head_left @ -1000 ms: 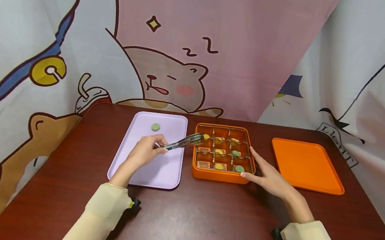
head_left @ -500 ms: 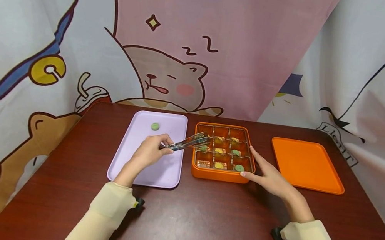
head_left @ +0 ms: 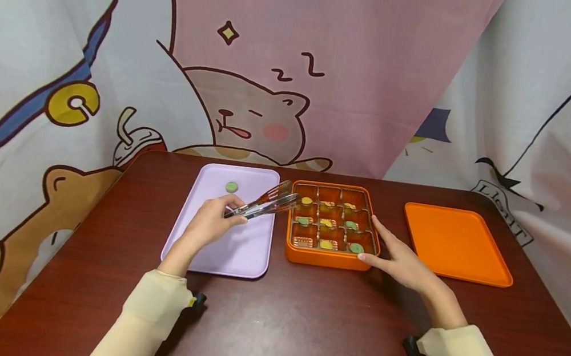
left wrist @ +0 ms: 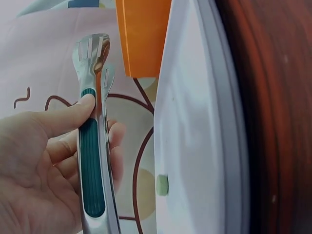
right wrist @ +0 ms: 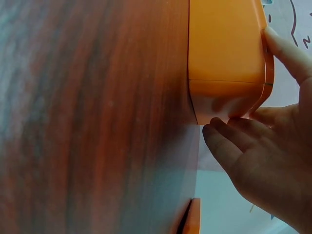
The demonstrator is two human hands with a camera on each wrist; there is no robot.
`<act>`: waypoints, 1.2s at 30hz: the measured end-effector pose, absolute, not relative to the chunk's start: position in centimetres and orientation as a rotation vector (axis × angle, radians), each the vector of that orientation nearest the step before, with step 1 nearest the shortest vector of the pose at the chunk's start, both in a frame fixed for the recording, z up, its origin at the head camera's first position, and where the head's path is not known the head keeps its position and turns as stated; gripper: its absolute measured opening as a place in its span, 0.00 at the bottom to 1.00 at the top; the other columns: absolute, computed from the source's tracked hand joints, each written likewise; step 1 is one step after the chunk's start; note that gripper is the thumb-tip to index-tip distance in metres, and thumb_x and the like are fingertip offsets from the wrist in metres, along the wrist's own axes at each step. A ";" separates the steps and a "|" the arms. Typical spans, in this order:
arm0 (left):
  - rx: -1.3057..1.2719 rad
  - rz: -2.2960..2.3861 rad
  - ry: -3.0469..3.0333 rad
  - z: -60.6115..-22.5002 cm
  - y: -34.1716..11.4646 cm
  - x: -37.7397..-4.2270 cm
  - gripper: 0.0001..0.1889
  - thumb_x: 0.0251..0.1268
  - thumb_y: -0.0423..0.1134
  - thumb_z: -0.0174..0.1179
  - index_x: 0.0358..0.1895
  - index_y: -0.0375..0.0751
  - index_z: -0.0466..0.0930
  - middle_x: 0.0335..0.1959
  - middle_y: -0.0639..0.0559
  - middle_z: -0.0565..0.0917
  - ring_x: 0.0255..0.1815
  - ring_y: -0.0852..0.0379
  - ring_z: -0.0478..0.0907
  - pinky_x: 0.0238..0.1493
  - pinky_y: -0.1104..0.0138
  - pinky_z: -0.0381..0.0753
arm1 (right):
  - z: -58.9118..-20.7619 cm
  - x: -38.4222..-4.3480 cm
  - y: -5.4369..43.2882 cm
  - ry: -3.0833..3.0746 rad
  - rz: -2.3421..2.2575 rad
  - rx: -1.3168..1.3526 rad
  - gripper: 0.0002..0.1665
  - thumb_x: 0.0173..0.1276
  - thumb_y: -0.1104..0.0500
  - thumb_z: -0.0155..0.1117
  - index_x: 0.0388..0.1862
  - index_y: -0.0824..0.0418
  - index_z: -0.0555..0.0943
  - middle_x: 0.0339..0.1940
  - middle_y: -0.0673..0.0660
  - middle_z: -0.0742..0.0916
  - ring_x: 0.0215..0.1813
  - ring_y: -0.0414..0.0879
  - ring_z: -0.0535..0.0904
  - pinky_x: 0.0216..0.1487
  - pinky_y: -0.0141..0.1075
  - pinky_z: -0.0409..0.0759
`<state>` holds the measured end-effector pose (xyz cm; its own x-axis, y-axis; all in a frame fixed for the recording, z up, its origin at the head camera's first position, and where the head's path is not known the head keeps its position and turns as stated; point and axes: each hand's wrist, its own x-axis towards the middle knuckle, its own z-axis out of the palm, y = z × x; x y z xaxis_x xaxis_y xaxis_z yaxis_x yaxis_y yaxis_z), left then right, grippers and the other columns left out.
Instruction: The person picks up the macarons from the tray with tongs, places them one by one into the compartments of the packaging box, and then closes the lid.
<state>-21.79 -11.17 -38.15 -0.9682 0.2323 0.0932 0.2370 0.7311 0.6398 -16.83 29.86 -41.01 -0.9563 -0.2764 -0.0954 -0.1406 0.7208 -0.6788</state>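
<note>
My left hand grips metal tongs with a green inlay, thumb on one arm and fingers behind the other. The tongs' slotted ends stand apart with nothing between them, over the lilac tray's right edge and the left rim of an orange box. Inside that box, a clear divided insert holds yellow and green round pieces; its front-left compartment has none. A green disc lies on the lilac tray. With thumb at the front corner and fingers along the right wall, my right hand touches the box.
An orange lid or flat tray lies to the right of the box. Everything stands on a dark reddish wooden table. Behind the table hangs a printed cloth with cartoon animals.
The tongs dipped over the box's left middle compartment, then drew back left and spread apart. A green piece now lies in that compartment. The right hand has stayed at the box.
</note>
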 end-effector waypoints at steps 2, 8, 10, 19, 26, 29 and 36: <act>-0.384 -1.081 -2.906 -38.1 -11.6 -21.9 0.15 0.60 0.40 0.70 0.48 0.40 0.82 0.38 0.45 0.88 0.36 0.53 0.79 0.40 0.62 0.73 | -41.0 -16.8 29.9 2.733 -1.054 -0.331 0.58 0.69 0.42 0.64 0.83 0.54 0.37 0.83 0.66 0.49 0.80 0.71 0.47 0.70 0.72 0.51; -0.346 -1.089 -2.886 -37.9 -12.9 -22.0 0.16 0.61 0.40 0.70 0.49 0.39 0.82 0.41 0.42 0.88 0.38 0.51 0.81 0.39 0.63 0.73 | -41.1 -16.9 30.0 2.742 -1.046 -0.325 0.59 0.69 0.41 0.64 0.83 0.53 0.37 0.83 0.66 0.49 0.80 0.71 0.47 0.70 0.72 0.51; -0.330 -1.079 -2.891 -37.9 -13.3 -22.1 0.16 0.61 0.40 0.69 0.50 0.39 0.81 0.42 0.42 0.87 0.38 0.50 0.81 0.39 0.63 0.73 | -41.1 -16.9 30.1 2.742 -1.047 -0.323 0.59 0.69 0.41 0.64 0.83 0.52 0.38 0.83 0.66 0.49 0.80 0.71 0.47 0.70 0.72 0.51; -0.258 -1.050 -2.899 -38.0 -14.7 -22.5 0.17 0.62 0.40 0.69 0.52 0.38 0.82 0.46 0.40 0.87 0.45 0.46 0.83 0.45 0.57 0.75 | -40.9 -16.9 30.2 2.744 -1.044 -0.313 0.59 0.69 0.41 0.64 0.83 0.52 0.37 0.83 0.66 0.49 0.80 0.71 0.47 0.70 0.72 0.51; -0.209 -1.027 -2.887 -38.4 -15.9 -23.2 0.18 0.60 0.40 0.70 0.52 0.37 0.82 0.47 0.39 0.87 0.45 0.45 0.81 0.45 0.55 0.74 | -40.9 -16.9 30.1 2.744 -1.035 -0.315 0.59 0.69 0.41 0.63 0.83 0.53 0.37 0.83 0.66 0.49 0.80 0.71 0.47 0.70 0.72 0.51; -0.186 -1.033 -2.881 -38.8 -16.4 -23.3 0.19 0.60 0.40 0.70 0.53 0.37 0.81 0.48 0.38 0.86 0.47 0.43 0.81 0.48 0.52 0.75 | -40.9 -16.9 30.0 2.744 -1.028 -0.309 0.59 0.69 0.41 0.63 0.83 0.53 0.38 0.83 0.66 0.49 0.80 0.71 0.47 0.70 0.72 0.51; -0.094 -1.049 -2.854 -39.5 -17.8 -23.9 0.19 0.60 0.39 0.69 0.52 0.34 0.81 0.49 0.36 0.86 0.48 0.40 0.80 0.50 0.52 0.73 | -40.9 -16.7 29.8 2.747 -1.027 -0.302 0.59 0.69 0.40 0.63 0.83 0.54 0.38 0.83 0.67 0.50 0.80 0.72 0.48 0.70 0.72 0.51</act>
